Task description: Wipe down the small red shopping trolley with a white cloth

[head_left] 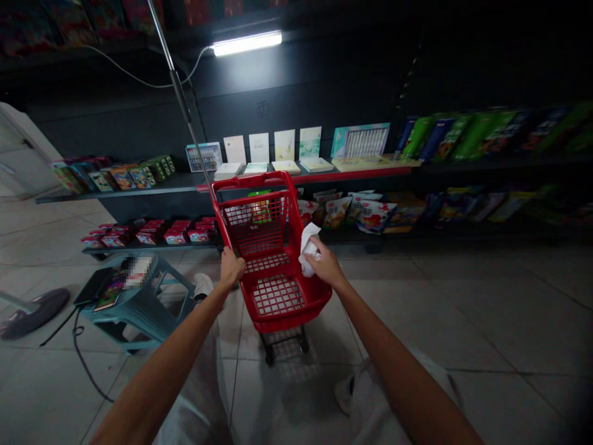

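Observation:
A small red shopping cart (pixel 278 296) stands on the tiled floor in front of me, its basket tipped toward me. My left hand (pixel 230 267) is closed round the cart's left rim. My right hand (pixel 324 266) grips a crumpled white cloth (pixel 308 247) and presses it against the cart's right rim. A green item (pixel 260 207) shows through the cart's far mesh wall; whether it is inside the cart I cannot tell. My legs in light trousers stretch out on both sides of the cart.
A teal plastic stool (pixel 139 303) with flat items on it stands to the left. Dark shelves (pixel 324 176) with cards, boxes and snack bags run along the back. A metal pole (pixel 178 93) leans behind the cart. A fan base (pixel 32 312) and cable lie far left.

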{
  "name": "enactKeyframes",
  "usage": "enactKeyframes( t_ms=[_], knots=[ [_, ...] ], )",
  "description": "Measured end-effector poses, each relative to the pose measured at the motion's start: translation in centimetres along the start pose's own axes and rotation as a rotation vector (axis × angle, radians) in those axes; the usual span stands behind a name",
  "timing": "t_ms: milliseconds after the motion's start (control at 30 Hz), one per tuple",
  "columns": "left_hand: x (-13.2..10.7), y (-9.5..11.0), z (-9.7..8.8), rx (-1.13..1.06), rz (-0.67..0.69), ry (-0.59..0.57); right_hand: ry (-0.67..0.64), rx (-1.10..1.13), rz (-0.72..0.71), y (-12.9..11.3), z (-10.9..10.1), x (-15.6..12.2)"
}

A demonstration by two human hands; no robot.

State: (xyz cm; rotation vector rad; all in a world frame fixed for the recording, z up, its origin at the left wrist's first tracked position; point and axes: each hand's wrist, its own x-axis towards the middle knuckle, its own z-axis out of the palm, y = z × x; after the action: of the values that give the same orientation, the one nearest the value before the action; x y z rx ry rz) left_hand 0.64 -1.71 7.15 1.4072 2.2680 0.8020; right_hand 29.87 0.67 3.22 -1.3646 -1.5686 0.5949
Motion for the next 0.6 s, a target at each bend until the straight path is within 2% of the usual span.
enactKeyframes(
  t_ms=[233,400,500,600],
  knots=[
    [-0.8,1.5,1.5,-0.042,0.018,-0.026,0.029,-0.021,0.023,1.7,-1.8,1.4],
    [-1.4,2.0,2.5,-0.029,0.072,-0.051,0.024,0.332,0.149,3.0,-3.1,2.9],
    [-1.2,2.1,2.3,-0.047,0.099,-0.078,0.053,0.551,0.224,3.3,-3.2,3.3],
    [-0.4,1.7,1.9,-0.079,0.146,-0.114,0.122,0.680,0.233,3.6,-2.8,3.4]
  ],
)
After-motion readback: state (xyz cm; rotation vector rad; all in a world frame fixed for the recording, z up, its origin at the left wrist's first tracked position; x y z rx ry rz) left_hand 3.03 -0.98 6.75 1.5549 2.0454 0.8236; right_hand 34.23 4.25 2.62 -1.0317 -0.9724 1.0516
